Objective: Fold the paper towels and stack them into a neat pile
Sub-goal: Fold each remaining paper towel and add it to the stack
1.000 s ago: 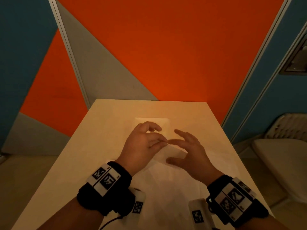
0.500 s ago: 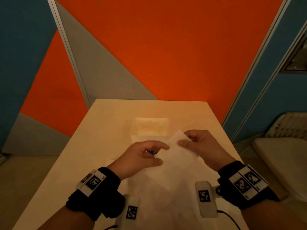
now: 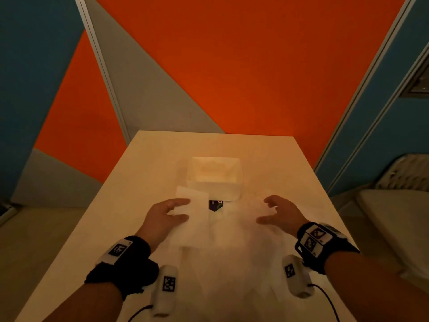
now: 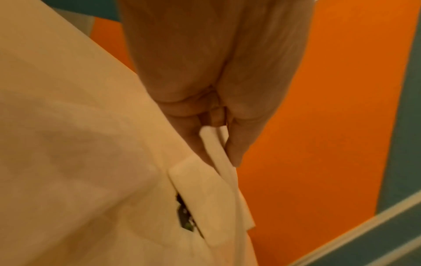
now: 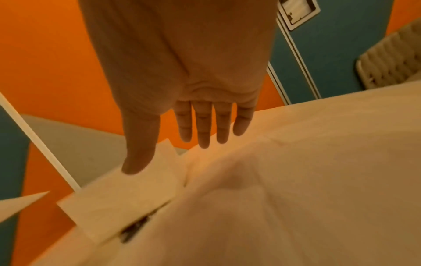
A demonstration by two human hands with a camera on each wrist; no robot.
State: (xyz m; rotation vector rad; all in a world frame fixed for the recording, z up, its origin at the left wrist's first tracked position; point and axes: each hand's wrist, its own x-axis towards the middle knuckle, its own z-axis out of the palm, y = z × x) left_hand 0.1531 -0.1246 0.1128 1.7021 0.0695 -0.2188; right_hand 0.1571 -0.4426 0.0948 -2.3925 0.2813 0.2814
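Since half a second ago your hands have drawn apart, and your right hand point(image 3: 278, 211) has let go of the sheet it was pinching. You now have that folded paper towel point(image 3: 191, 217) in your left hand point(image 3: 163, 216) alone: the left wrist view shows its edge point(image 4: 218, 153) pinched between your thumb and curled fingers point(image 4: 237, 142), the towel hanging out past the fingertips toward the white box point(image 3: 214, 176). Your right hand hovers with its fingers point(image 5: 202, 129) straight and spread, thumb apart, holding nothing, just above the loose pile of paper towels point(image 3: 232, 252) spread on the table point(image 3: 139, 182) between your wrists. A small dark printed item point(image 3: 217, 204) shows between the held towel, the pile and the box's near wall. The box stands at mid-table, just beyond your fingertips. To your left the tabletop lies bare out to its edge; on the right the pile reaches near the table's edge, below your right wrist. Beyond the box, more bare table runs to the far edge against the orange wall point(image 3: 255, 66).
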